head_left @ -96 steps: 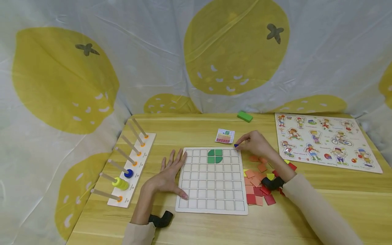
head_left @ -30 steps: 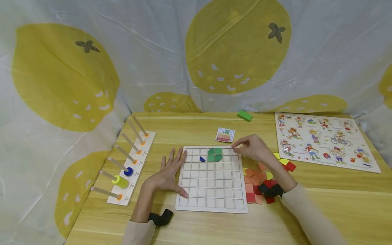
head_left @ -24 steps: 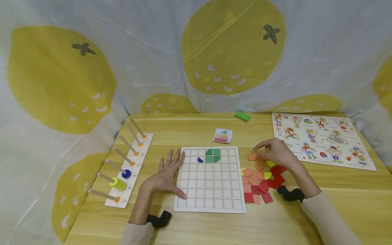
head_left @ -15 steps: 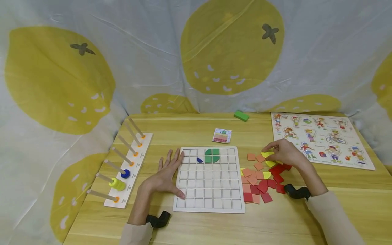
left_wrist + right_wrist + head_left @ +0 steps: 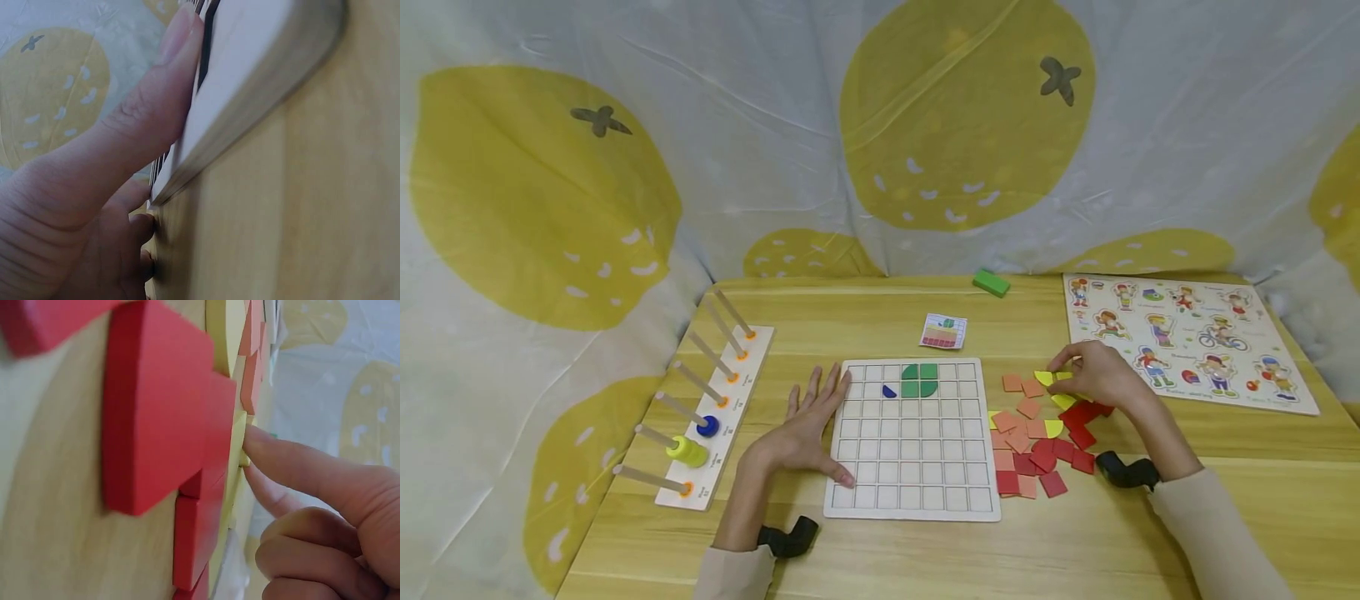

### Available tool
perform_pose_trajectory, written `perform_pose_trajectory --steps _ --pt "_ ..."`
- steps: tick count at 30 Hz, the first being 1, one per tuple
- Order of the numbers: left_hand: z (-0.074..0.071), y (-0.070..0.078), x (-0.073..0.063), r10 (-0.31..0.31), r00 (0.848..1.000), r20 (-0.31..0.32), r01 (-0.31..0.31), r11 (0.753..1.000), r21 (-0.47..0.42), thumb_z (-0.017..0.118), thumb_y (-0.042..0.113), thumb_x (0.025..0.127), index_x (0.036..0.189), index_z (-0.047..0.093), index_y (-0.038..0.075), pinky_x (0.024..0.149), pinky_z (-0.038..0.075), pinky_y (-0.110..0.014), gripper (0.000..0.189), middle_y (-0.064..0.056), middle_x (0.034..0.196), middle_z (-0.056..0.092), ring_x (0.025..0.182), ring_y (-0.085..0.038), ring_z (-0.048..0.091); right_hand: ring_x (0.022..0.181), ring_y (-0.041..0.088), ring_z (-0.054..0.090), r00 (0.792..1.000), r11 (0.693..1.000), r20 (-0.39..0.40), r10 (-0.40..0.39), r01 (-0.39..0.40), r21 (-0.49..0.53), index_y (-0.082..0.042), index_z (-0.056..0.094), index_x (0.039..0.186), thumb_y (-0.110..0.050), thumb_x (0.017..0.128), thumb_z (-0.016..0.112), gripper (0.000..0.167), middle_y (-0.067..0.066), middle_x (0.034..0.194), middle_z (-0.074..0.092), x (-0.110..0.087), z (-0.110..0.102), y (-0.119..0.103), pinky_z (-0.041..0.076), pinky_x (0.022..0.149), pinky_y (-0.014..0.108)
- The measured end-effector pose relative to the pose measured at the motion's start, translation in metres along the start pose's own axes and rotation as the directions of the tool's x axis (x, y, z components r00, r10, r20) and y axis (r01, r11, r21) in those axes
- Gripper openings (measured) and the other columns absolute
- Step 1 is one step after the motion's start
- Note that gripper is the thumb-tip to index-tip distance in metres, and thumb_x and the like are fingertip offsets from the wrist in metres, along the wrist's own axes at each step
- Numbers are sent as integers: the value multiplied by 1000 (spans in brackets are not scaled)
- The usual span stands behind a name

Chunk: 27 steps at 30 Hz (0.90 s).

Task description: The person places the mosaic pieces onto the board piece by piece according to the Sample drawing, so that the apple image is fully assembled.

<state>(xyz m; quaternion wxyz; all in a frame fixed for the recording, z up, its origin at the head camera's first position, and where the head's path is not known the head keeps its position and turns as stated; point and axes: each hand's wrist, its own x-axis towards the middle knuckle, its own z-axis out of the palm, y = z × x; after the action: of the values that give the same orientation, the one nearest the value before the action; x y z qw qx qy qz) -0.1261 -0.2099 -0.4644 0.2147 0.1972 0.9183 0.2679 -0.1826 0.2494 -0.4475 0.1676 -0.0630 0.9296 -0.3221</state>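
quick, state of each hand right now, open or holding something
Left hand: open, against the grid board.
Right hand: at the yellow tiles; whether it pinches one cannot be told.

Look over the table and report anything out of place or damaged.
Nothing looks damaged or spilled. The one slightly odd thing is the green block, lying alone near the cloth. The tiles right of the board lie jumbled, some overlapping, but that looks like a loose working heap.
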Motion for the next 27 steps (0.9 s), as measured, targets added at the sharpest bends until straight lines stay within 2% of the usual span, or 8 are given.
perform_pose_trajectory --steps 6,12,16,19,22,25,27 --pt "0 0 0 3 1000 0 -3 1000 -5 99 48 58 167 -5 11 121 -20 -70 155 -13 173 -20 157 -41 -28 55 13 30 995 995 25 -93 92 49 -1 77 109 -12 84 84 28 -3 59 36 2 2 0 26 52 26" --pt "-2 -1 0 8 1000 -3 -8 1000 0 99 49 58 167 -5 12 122 -19 -70 155 -12 173 -20 157 -41 -28 56 13 31 996 996 -8 -88 88 36 -2 77 109 -13 84 85 28 -4 58 36 1 2 -3 26 52 27" --pt "-2 -1 1 5 1000 -3 -5 1000 0 99 50 58 167 -6 12 122 -19 -70 155 -12 173 -20 157 -41 -28 54 13 31 995 993 6 -102 101 60 -2 79 108 -10 87 80 23 -4 57 38 3 4 -9 28 52 26" --pt "-2 -1 0 2 1000 1 -2 1000 2 99 50 58 167 -5 13 122 -18 -70 155 -12 173 -20 157 -41 -27 56 12 35 994 990 31 -107 103 92 -3 80 109 -9 90 76 20 -1 64 51 9 7 -14 33 54 25" --pt "-1 0 0 4 1000 -1 -4 1000 -4 99 48 58 167 -4 11 122 -18 -70 155 -13 173 -20 157 -42 -27 65 14 45 991 987 58 -119 112 117 -4 81 107 -10 93 72 17 9 87 73 16 11 -19 38 57 25" --pt "-1 0 0 2 1000 -3 -2 1000 -2 99 49 58 167 -4 12 122 -18 -70 155 -13 174 -19 157 -42 -26 81 18 52 989 984 68 -134 125 126 -5 82 104 -10 95 71 16 16 110 77 22 14 -24 42 62 26" --pt "0 1 1 4 1000 -4 -4 1000 0 99 49 58 167 -3 11 122 -18 -70 154 -13 174 -18 157 -42 -26 84 21 52 991 986 63 -119 110 124 -6 82 102 -12 94 73 14 16 109 77 24 16 -26 41 63 27"
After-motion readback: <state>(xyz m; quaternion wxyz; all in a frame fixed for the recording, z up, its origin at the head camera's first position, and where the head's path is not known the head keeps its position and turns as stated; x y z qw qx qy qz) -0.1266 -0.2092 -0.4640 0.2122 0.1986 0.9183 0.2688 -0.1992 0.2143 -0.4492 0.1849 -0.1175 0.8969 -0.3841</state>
